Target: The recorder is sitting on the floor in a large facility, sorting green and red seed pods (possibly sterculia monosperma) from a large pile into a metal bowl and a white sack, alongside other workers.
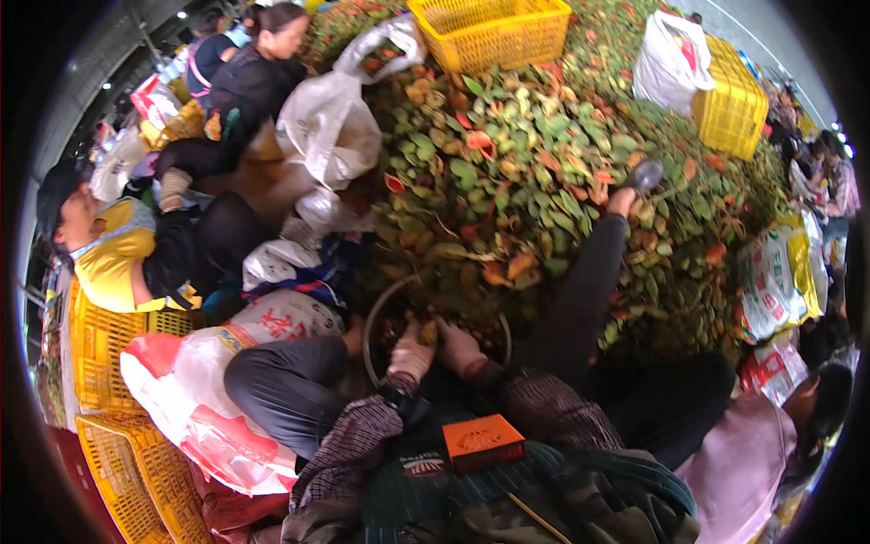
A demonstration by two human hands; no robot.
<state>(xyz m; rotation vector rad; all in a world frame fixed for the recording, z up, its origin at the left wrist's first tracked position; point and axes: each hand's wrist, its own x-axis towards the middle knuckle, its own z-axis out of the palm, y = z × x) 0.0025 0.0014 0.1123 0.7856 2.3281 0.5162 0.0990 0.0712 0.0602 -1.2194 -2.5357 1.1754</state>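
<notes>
My left hand (412, 355), in a pale glove, is over a round basin (368, 340) between my legs. Its fingers are around a small yellow-brown plant piece (428, 333). Close on the other side of that piece is my right hand (459, 348), also gloved; its fingertips are in shadow, and whether they grip anything is unclear. Dark, small pieces lie inside the basin, too dim to name. Beyond its far rim rises a broad heap of green and orange leaf-like plant pieces (537, 156), perhaps husks.
An orange box (482, 438) rests on my lap. My outstretched leg (588, 285) lies on the heap. A white-and-red sack (211, 408) and yellow crates (109, 353) stand left. Another yellow crate (493, 34) sits on the heap. Several people sit close on both sides.
</notes>
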